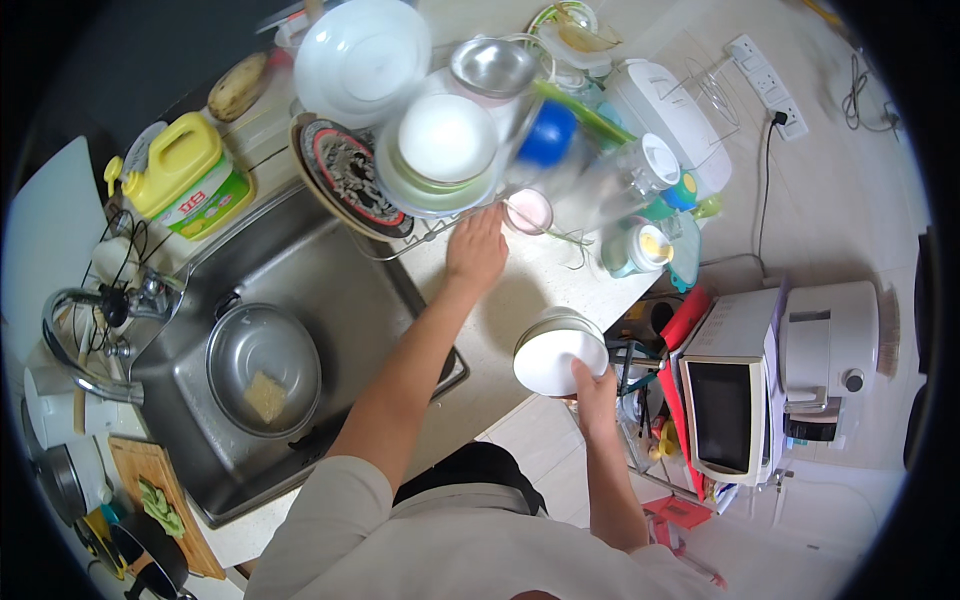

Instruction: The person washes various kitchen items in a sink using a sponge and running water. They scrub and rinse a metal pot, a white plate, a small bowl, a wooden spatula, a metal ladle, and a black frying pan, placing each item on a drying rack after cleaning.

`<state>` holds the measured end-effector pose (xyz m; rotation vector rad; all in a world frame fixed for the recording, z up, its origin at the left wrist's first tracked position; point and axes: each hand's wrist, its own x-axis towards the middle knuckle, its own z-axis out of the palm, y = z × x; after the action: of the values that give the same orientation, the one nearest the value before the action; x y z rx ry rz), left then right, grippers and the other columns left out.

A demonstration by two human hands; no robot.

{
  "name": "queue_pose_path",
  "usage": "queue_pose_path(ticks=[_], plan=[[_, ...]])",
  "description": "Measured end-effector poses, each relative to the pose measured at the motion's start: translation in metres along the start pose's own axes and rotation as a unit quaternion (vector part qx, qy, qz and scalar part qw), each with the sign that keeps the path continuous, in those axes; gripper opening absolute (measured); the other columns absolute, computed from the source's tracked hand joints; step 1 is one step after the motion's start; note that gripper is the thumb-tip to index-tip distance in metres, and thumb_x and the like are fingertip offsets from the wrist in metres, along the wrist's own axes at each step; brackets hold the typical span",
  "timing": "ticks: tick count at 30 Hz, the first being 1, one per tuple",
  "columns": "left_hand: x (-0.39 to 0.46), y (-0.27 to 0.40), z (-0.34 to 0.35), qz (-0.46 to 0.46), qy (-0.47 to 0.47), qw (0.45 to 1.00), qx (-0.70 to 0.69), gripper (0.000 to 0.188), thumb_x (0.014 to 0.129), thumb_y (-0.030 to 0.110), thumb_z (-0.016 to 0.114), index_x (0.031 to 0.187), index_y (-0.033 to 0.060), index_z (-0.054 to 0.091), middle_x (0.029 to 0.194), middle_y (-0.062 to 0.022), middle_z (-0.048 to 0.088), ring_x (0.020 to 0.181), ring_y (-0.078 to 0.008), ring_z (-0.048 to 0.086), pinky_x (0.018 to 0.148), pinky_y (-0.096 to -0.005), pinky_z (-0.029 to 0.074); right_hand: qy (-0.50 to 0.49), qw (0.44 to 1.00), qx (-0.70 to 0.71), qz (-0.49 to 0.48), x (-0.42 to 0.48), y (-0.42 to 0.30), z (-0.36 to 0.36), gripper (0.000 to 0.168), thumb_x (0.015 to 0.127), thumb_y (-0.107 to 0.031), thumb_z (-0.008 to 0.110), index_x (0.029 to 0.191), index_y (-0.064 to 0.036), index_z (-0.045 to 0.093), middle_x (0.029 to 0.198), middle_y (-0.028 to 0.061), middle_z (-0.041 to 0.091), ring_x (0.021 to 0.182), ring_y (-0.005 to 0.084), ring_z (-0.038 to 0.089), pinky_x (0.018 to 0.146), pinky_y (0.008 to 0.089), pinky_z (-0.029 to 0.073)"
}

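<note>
My right hand [595,394] holds a small stack of bowls [559,364] over the counter edge, thumb inside the white top bowl and fingers underneath. My left hand [478,251] reaches over the counter to the front wire of a dish rack [430,235]. Its fingertips meet the wire; whether they grip it is hidden. Above that hand, a white bowl [448,139] rests on stacked bowls and plates. Dark patterned plates [356,176] lean at the rack's left end. A pink cup [529,211] stands just right of my left fingers.
A steel sink [352,300] holds a metal basin [281,337] with a yellowish sponge [265,397]. The faucet [64,315] and a yellow detergent jug [187,176] are at left. Clear jars [645,169] crowd the back counter. A microwave oven [724,416] stands at right.
</note>
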<state>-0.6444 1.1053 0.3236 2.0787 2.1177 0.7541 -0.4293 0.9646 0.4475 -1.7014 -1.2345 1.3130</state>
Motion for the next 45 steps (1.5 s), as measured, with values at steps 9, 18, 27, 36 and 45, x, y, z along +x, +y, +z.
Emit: queue_pose_path(ticks=[9,18,27,36,45], plan=[[0.030,-0.012,0.000,0.012,-0.024,0.999,-0.020,0.034,0.087,0.021,0.046,0.115,0.0043,0.052,0.141,-0.0086,0.040,0.129,-0.0199,0.039,0.098,-0.0388,0.039,0.023,1.000,0.002,0.013,0.001,0.022,-0.005,0.036,0.090,-0.014,0.052,0.119,0.008,0.049,0.096,0.0157,0.062,0.076,0.0201,0.064,0.058,0.0308,0.056],[0.007,-0.001,0.002,-0.095,0.052,0.994,0.011,0.047,0.085,0.027,0.053,0.124,0.0006,0.049,0.128,-0.0157,0.050,0.121,-0.0264,0.045,0.104,-0.0385,0.032,0.033,0.999,-0.039,0.014,0.002,0.026,0.003,0.036,0.088,-0.014,0.055,0.118,0.007,0.052,0.094,0.0160,0.065,0.078,0.0193,0.065,0.064,0.0304,0.054],[0.005,0.010,-0.005,-0.002,0.067,0.996,-0.052,0.045,0.086,0.017,0.053,0.127,-0.0007,0.046,0.131,-0.0139,0.048,0.127,-0.0242,0.039,0.109,-0.0380,0.025,0.029,1.000,-0.004,0.000,-0.001,0.010,0.002,0.037,0.089,-0.014,0.054,0.119,0.007,0.050,0.092,0.0156,0.064,0.076,0.0180,0.064,0.057,0.0292,0.054],[-0.025,0.028,-0.011,0.053,-0.006,0.995,-0.088,0.044,0.084,0.009,0.052,0.126,0.0001,0.047,0.139,-0.0111,0.042,0.135,-0.0216,0.031,0.113,-0.0365,0.020,0.021,0.998,-0.044,-0.051,0.003,0.018,-0.001,0.037,0.090,-0.015,0.053,0.119,0.009,0.050,0.094,0.0163,0.064,0.078,0.0185,0.064,0.067,0.0300,0.052],[0.024,0.008,0.011,0.163,-0.007,0.986,0.010,0.046,0.092,0.022,0.042,0.133,0.0020,0.043,0.144,-0.0093,0.036,0.136,-0.0190,0.028,0.113,-0.0351,0.019,0.005,0.999,0.013,0.036,-0.002,0.016,0.002,0.041,0.091,-0.013,0.053,0.126,0.007,0.045,0.096,0.0167,0.064,0.081,0.0185,0.063,0.069,0.0299,0.052]])
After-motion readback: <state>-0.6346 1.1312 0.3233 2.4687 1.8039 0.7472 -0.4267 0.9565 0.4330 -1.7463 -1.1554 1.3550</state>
